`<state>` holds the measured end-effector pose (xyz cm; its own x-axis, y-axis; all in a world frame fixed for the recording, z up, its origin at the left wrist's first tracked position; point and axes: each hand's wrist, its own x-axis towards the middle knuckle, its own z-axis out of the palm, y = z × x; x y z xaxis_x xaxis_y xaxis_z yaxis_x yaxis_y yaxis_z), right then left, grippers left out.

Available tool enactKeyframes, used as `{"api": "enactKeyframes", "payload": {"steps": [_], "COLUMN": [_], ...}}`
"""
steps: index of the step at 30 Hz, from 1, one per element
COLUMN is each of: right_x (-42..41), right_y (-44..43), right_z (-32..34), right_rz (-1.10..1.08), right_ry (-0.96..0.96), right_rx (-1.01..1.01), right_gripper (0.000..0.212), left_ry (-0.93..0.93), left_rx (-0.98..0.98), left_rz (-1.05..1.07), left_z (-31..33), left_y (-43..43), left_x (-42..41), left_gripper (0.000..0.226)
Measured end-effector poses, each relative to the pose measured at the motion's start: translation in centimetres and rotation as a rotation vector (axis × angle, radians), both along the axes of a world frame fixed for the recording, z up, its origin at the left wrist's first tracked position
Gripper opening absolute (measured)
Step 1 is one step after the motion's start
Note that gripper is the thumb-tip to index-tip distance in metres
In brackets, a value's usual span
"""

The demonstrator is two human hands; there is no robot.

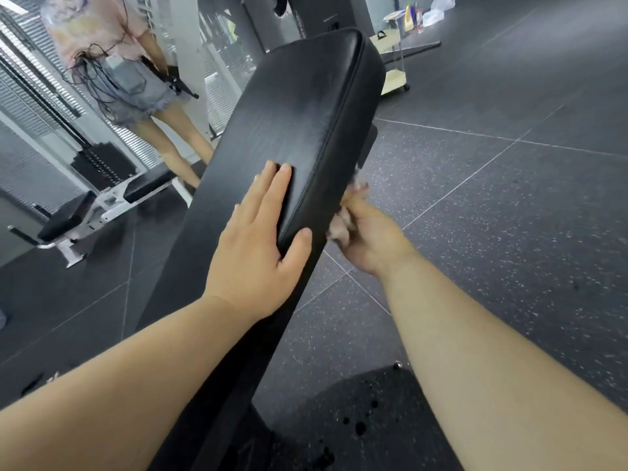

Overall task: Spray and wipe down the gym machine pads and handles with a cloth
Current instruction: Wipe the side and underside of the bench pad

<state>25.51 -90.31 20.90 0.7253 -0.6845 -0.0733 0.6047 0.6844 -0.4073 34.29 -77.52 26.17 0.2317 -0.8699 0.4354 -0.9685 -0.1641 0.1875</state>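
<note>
A long black padded bench back (306,107) slants up through the middle of the view. My left hand (258,246) lies flat on its top, fingers straight, thumb hooked over the right seam. My right hand (370,239) grips a crumpled pale pink cloth (343,226) and holds it against the pad's right side edge. Part of the cloth is hidden behind the pad and my fingers. No spray bottle is in either hand.
A mirror on the left reflects a person (115,62), a weight stack (98,161) and a bench (85,212). A small cart (394,76) with bottles stands at the back. Dark speckled rubber floor (509,215) spreads to the right, with wet drops (360,426) near me.
</note>
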Motion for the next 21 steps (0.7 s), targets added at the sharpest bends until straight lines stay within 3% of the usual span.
{"api": "enactKeyframes", "payload": {"steps": [6, 11, 16, 19, 21], "right_x": [1.9, 3.3, 3.8, 4.5, 5.1], "right_y": [0.6, 4.2, 3.3, 1.0, 1.0], "right_z": [-1.0, -3.9, -4.0, -3.1, -3.4], "right_rz": [0.077, 0.139, 0.015, -0.110, -0.122], "right_ry": [-0.039, -0.098, -0.233, -0.243, -0.178], "right_rx": [0.012, -0.077, -0.087, -0.016, -0.025], "right_gripper": [0.035, 0.021, 0.010, 0.022, 0.043], "left_ry": [-0.010, -0.025, -0.079, -0.074, -0.074], "left_rx": [-0.072, -0.105, -0.153, -0.179, -0.195], "left_rz": [0.036, 0.056, 0.088, 0.079, 0.060], "left_z": [-0.5, -0.6, -1.3, -1.8, -2.0], "left_y": [-0.4, -0.2, -0.1, -0.1, -0.3], "left_x": [-0.3, -0.8, -0.2, 0.2, 0.4], "left_gripper": [0.074, 0.073, 0.069, 0.064, 0.063]}}
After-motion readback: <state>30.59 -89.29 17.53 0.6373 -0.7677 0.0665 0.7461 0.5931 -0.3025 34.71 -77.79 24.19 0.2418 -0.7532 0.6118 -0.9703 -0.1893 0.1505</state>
